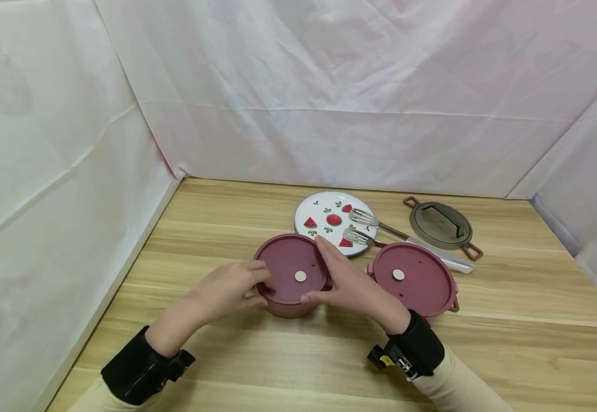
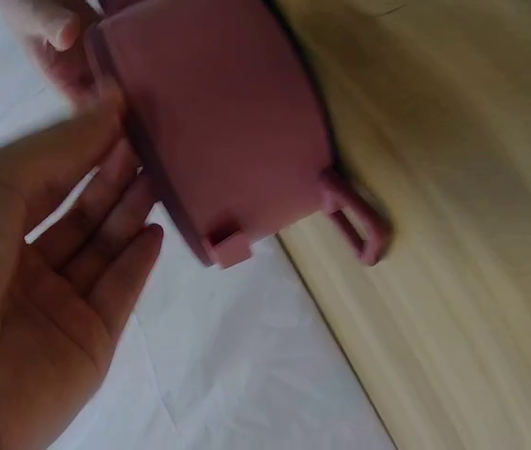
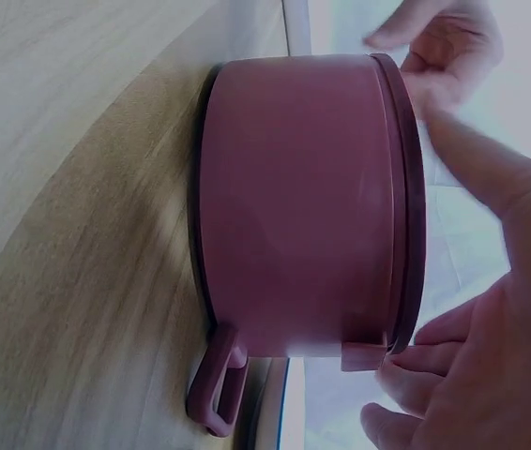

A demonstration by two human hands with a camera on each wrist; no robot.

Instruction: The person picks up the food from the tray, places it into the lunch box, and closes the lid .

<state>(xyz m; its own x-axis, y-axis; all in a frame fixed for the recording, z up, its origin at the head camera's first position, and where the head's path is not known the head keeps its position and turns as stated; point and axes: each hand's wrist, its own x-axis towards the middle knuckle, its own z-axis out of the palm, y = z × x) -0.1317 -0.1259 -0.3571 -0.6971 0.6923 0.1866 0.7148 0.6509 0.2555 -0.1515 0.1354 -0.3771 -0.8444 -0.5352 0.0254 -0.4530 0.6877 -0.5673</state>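
A dusky-pink cooking pot (image 3: 294, 206) stands upright on the table, topped by a flat matching pot lid (image 1: 288, 266) with a white round disc. My left hand (image 1: 233, 289) is at the left edge of this lid, fingers bent over the rim and thumb at its front side. My right hand (image 1: 352, 286) holds the right edge, its fingers spread round the far side and its thumb at the front. The left wrist view is blurred, with the left hand (image 2: 50, 234) beside the lid's edge. Seen from the right wrist, the right hand (image 3: 500, 281) meets the rim near a small side tab.
A second pink lidded pot (image 1: 416, 283) stands at the right. Behind are a white plate (image 1: 319, 203) with watermelon pictures, two forks (image 1: 393, 230) lying partly on it, and a dark lid-like piece (image 1: 437, 237) with reddish handles. White cloth (image 1: 329, 143) walls in the table.
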